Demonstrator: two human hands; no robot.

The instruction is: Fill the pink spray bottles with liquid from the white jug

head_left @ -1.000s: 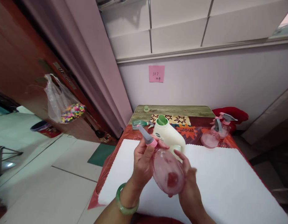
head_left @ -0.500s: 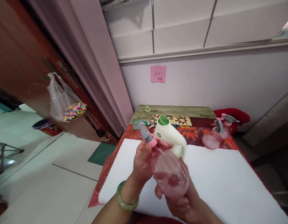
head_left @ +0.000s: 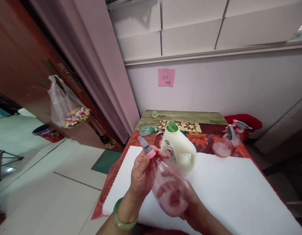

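Note:
A clear pink spray bottle (head_left: 169, 186) with a grey and pink spray head (head_left: 146, 148) is held tilted between my two hands, above the white sheet. My left hand (head_left: 142, 173), with a green bangle at the wrist, has its fingers wrapped round the pink collar. Around the bottle's lower body curls my right hand (head_left: 192, 209), partly hidden behind the pink plastic. Just beyond the bottle stands a cream jug (head_left: 181, 147) with a handle and an uncapped green mouth.
A green spray bottle (head_left: 147, 130) lies at the table's left, and a green cap (head_left: 154, 114) sits behind it. Two pink spray bottles (head_left: 221, 147) stand at the right. The white sheet (head_left: 229, 189) covers the table's front. A bag of colourful pieces (head_left: 77, 116) hangs on the door.
The pink spray bottle has moved left and slightly down with both hands, uncovering more of the jug's label. My right hand has shifted behind the bottle's base.

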